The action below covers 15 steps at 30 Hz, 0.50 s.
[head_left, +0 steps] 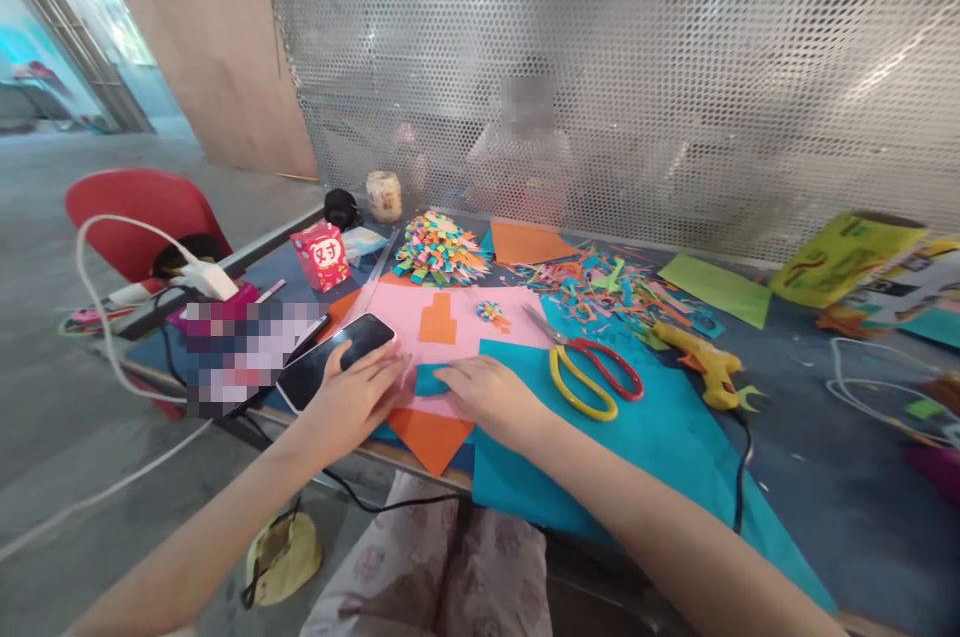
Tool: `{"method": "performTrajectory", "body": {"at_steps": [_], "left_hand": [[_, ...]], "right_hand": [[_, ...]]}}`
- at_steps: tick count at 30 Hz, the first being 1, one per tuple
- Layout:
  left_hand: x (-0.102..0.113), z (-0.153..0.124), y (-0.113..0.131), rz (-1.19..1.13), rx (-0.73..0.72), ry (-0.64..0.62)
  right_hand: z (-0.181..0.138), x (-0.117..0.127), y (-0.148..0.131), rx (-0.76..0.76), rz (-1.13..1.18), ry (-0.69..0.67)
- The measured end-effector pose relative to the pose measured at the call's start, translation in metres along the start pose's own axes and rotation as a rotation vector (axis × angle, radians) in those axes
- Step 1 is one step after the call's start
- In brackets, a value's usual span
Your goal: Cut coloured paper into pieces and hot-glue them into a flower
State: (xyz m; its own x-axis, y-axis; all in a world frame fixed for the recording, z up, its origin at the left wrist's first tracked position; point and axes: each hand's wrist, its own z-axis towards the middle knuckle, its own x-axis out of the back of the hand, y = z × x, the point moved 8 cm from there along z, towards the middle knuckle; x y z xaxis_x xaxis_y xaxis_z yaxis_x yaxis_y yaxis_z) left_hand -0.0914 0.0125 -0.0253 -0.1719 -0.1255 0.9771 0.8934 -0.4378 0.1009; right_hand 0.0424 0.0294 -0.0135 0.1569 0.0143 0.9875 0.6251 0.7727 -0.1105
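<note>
My right hand (487, 395) rests over pink paper (382, 309), its fingers bent together at the right end of a small blue paper piece (430, 380). My left hand (358, 395) lies beside it with fingers stretched out, partly over a black-screened phone (337, 359). Just beyond are orange paper pieces (438, 325) and a small multicoloured paper cluster (490, 312). To the right, scissors (585, 379) with one yellow and one red handle lie open on a large blue sheet (540, 462). An orange sheet (431, 439) sticks out below the pink paper.
Behind stand a multicoloured paper-strip mound (439, 249) and a red box (321, 255). Paper scraps (600, 282) spread at the back. A yellow glue gun (705, 364) with a black cord lies right. A perforated metal panel (637, 47) borders the table; a red chair (142, 207) stands left.
</note>
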Motion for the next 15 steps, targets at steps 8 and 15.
{"method": "performTrajectory", "body": {"at_steps": [8, 15], "left_hand": [[-0.008, 0.006, -0.008, -0.006, 0.093, -0.082], [-0.007, 0.024, -0.024, -0.005, 0.198, 0.006]], "right_hand": [[-0.001, 0.006, 0.012, -0.108, 0.030, 0.067], [0.011, 0.037, 0.051, -0.436, -0.056, 0.128]]}}
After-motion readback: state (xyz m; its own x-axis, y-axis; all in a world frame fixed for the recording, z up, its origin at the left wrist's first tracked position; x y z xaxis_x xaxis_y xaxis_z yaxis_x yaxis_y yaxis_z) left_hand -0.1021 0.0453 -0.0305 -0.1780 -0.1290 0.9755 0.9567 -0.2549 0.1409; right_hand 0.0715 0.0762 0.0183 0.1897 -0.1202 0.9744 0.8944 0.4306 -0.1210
